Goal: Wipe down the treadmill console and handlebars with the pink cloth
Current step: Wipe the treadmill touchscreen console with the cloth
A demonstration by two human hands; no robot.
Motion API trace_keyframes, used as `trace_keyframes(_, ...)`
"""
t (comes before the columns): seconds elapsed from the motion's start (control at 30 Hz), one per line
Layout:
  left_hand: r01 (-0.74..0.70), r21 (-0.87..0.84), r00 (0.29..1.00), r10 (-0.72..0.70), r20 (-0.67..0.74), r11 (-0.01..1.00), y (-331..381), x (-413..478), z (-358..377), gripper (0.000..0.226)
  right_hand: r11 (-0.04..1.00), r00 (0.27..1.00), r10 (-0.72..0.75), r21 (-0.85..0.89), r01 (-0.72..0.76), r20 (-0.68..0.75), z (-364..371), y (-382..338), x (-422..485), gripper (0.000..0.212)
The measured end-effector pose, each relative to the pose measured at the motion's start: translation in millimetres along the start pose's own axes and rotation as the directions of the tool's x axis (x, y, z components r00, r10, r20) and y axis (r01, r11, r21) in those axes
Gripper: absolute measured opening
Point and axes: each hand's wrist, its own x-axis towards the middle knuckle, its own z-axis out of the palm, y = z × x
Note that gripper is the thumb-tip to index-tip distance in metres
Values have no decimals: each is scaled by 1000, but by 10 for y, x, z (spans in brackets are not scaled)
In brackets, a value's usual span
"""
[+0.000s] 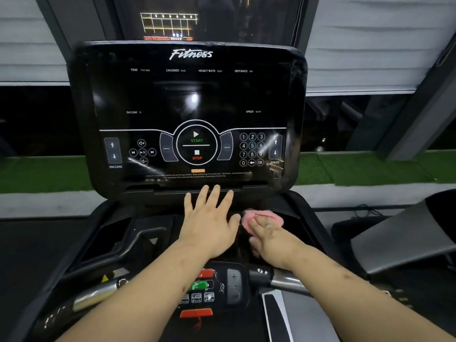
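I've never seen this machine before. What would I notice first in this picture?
Probably the big black screen in the middle, with its round START and STOP button. Just below it, the right hand presses a pink cloth down, and the left hand spreads open beside it.

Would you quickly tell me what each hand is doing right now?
Left hand: open, fingers spread, holding nothing.
Right hand: open, straight fingers pressing down on the pink cloth.
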Motion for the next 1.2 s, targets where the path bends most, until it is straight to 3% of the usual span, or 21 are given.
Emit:
trace_keyframes(0.17, 10, 12, 1000, -10, -12, 1000, 6, 4, 39, 65, 996, 1000, -13, 93, 11, 24, -14, -203, 144, 72)
trace_keyframes(0.53, 28, -2, 998, -28, -58, 1000, 8, 1, 79, 64, 995, 999, 48, 88, -49, 13, 34, -13, -22, 75)
trace_keyframes(0.8, 31, -16, 998, -31, -50, 999, 23, 6, 71, 63, 997, 999, -50, 59, 49, 13, -6, -311, 234, 74)
trace_keyframes(1.2, 47, -35, 996, -49, -70, 998, 28, 2, 100, 63, 985, 986, -77, 162, 52, 147, -35, 501, -438, 60)
